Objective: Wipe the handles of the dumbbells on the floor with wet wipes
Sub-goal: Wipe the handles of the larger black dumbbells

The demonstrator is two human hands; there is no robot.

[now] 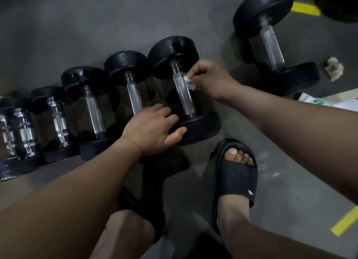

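Observation:
Several black dumbbells with knurled steel handles lie in a row on the grey floor. My right hand (pixel 210 78) pinches a small white wet wipe (pixel 188 82) against the upper part of the handle (pixel 183 93) of the middle dumbbell (pixel 174 51). My left hand (pixel 153 130) rests on the near weight head (pixel 199 127) of that same dumbbell, thumb on its rim and fingers over the top. A larger dumbbell (pixel 271 43) lies apart at the upper right. Smaller dumbbells (pixel 93 107) continue toward the left edge.
A crumpled used wipe (pixel 334 68) lies on the floor beside the large dumbbell. A white and green wipes packet (pixel 317 102) sits at the right edge. My foot in a black slide sandal (pixel 235 171) stands just below the dumbbell. Yellow floor tape (pixel 344 220) marks the lower right.

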